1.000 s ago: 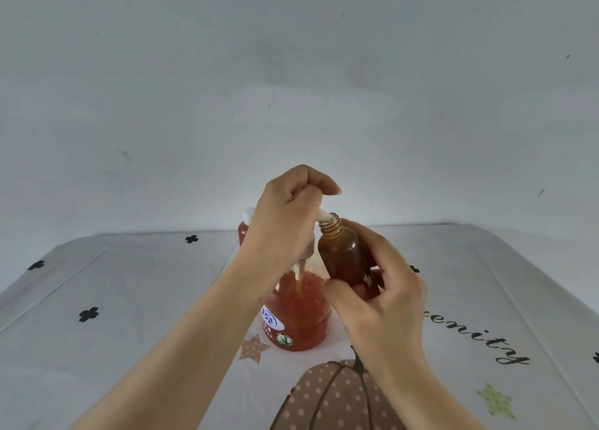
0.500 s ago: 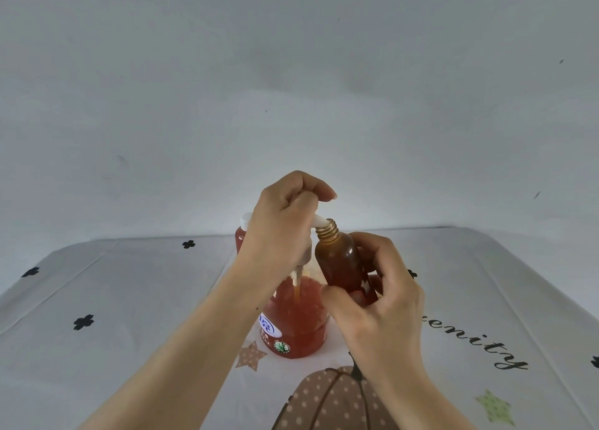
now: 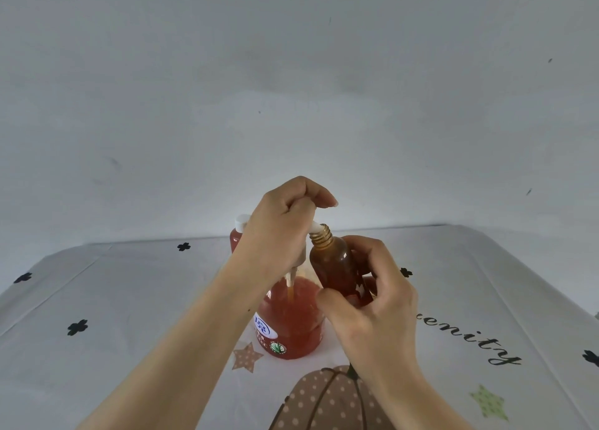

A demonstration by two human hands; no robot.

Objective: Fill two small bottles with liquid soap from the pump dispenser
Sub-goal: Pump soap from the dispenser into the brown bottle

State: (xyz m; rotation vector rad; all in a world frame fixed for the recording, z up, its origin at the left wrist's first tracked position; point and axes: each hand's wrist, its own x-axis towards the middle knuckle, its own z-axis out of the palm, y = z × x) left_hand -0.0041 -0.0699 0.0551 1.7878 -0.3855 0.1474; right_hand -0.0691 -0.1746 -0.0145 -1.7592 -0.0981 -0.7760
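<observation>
Near edge: pale cloth-covered surface (image 3: 129, 300), printed with a dotted pumpkin (image 3: 327, 400), a tan star (image 3: 247, 356) just left of it, a green star (image 3: 488, 403) well to the right, and black script (image 3: 470, 339) on the right side. Two bare forearms reach in from the near edge.

Next, the right hand (image 3: 372, 306): grip clamped round a small brown bottle (image 3: 334, 267), thumb on the near side, fingers curled behind. The bottle is held off the surface, just right of the dispenser. It is uncapped and tilted, gold threaded neck leaning left, mouth touching the white tip of the pump head (image 3: 315, 226).

Then the left hand (image 3: 278, 235): grip closed over the pump head, fingers curled on top.

Below both hands the pump dispenser (image 3: 291, 319) stands on the surface, red-orange soap inside.

Behind it, to the left: a second bottle (image 3: 236, 240), reddish, white cap, partly hidden by the left wrist.

Far: plain grey wall (image 3: 291, 73).
</observation>
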